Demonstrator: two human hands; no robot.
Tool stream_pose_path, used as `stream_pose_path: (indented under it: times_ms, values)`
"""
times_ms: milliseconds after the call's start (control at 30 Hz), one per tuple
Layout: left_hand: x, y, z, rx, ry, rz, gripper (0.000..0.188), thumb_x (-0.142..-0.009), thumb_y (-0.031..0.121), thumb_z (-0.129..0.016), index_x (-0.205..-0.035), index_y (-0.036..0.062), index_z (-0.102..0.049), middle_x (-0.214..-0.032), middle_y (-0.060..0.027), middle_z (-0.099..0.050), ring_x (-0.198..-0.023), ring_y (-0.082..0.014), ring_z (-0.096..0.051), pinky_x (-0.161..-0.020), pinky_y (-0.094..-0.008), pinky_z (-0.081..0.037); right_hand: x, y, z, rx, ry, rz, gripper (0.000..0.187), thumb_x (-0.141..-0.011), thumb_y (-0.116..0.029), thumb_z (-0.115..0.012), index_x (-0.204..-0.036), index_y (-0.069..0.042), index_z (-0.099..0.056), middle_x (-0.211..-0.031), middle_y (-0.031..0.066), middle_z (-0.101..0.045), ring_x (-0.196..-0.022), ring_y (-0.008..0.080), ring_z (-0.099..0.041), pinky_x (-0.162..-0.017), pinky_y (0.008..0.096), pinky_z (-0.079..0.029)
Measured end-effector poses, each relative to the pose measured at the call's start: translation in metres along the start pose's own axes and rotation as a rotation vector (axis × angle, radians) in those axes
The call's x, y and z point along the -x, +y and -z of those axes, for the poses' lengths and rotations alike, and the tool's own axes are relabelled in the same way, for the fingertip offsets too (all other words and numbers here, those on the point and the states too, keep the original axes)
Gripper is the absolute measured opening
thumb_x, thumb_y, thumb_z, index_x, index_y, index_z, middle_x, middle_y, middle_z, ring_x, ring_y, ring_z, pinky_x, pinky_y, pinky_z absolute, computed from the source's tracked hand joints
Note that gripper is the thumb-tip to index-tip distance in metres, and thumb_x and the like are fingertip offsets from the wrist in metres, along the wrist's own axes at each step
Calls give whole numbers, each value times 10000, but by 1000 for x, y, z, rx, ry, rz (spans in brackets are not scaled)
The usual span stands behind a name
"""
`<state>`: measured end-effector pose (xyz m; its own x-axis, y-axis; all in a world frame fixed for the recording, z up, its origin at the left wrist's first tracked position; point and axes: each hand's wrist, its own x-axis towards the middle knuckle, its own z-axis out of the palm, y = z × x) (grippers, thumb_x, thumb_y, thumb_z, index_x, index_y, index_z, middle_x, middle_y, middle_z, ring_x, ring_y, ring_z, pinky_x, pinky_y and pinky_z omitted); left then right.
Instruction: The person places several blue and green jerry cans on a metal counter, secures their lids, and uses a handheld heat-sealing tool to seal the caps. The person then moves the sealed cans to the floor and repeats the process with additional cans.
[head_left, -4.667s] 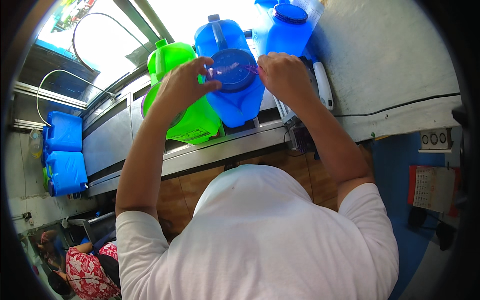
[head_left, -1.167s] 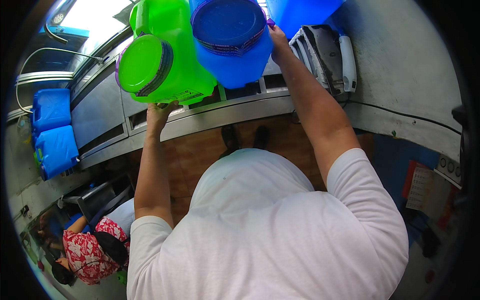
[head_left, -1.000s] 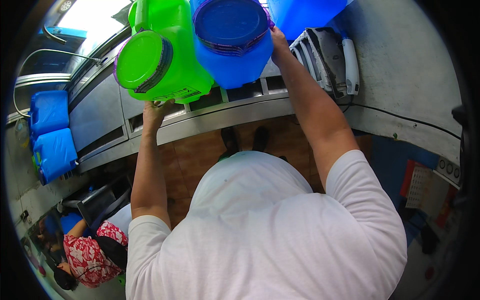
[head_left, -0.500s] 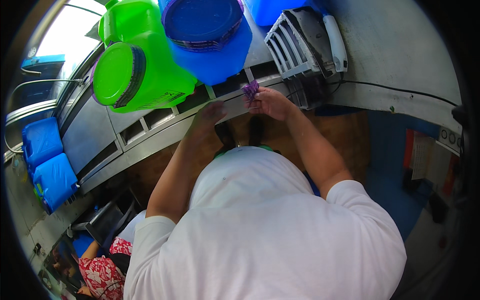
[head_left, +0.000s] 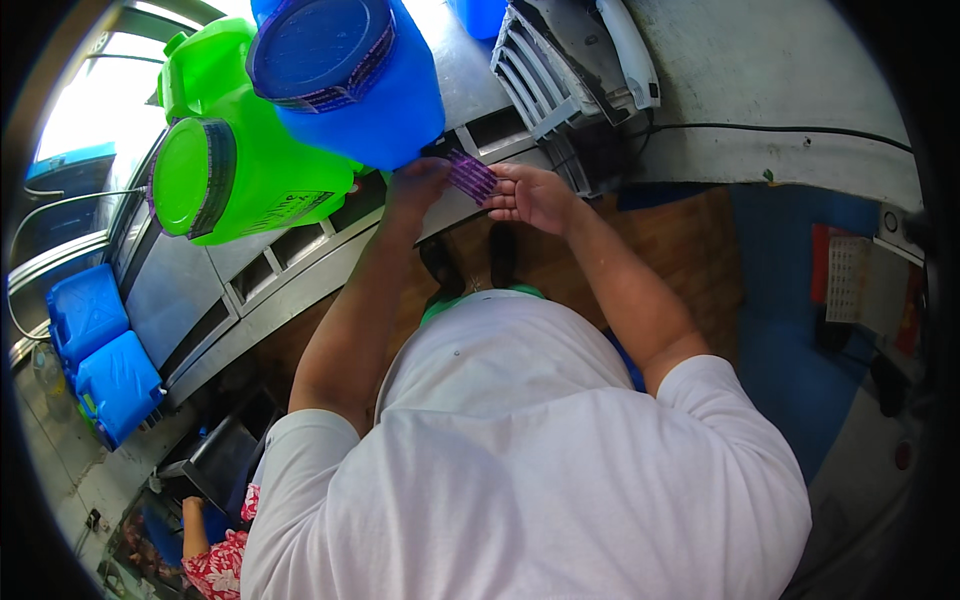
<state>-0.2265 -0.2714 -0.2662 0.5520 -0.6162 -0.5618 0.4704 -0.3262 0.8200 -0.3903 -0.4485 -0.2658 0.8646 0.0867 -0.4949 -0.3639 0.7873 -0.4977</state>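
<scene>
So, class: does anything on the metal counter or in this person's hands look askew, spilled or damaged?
Nothing looks spilled or broken. The blue container and green container stand capped on the counter; their tilt is likely the fisheye lens. Both hands, left and right, hold a purple strip.

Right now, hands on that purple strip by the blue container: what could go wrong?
1. The purple strip is pinched between the left hand and right hand only at its ends; it might tear or slip.
2. The blue container and green container sit near the metal counter edge, just above the hands; a knock could tip one off.
3. A person in red patterned clothing sits low at the left, possibly within range of a fall.
</scene>
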Motion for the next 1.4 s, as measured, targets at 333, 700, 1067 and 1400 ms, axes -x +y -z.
stream_pose_path:
  times_ms: [333, 700, 1067, 1400]
  values:
    - [0, -39, -3, -311, 43, -170, 324, -888, 258, -695, -1165, 105, -626, -990, 3, -686, -943, -143, -649, -849, -326, -490, -27, 0, 4, 1207, 243, 167, 365, -891, -156, -615, -1242, -63, -580, -1022, 115, -697, -925, 224, -675, -826, 335, -531]
    - [-29, -56, 9, 178, 36, 167, 185, -910, 238, -682, -1058, 129, -674, -839, 40, -649, -709, -67, -571, -690, -239, -468, -70, 19, -2, 779, 519, 225, 291, -842, -234, -741, -1046, -45, -657, -913, 95, -702, -853, 190, -673, -750, 311, -528]
    - [-48, -81, 36, 408, -13, 209, 274, -926, 315, -661, -1143, 151, -627, -1073, -14, -680, -936, -145, -650, -807, -336, -516, -86, 35, 17, 520, 429, 198, 173, -801, -157, -782, -907, -67, -679, -777, -15, -633, -716, 77, -568, -653, 250, -462]
    - [-63, -93, 35, 147, -11, 208, 243, -928, 228, -611, -1123, 84, -636, -977, -32, -688, -774, -129, -662, -607, -222, -460, -99, 21, 12, 673, 389, 273, 190, -855, -187, -731, -972, -45, -682, -879, -3, -654, -821, 78, -576, -778, 243, -469]
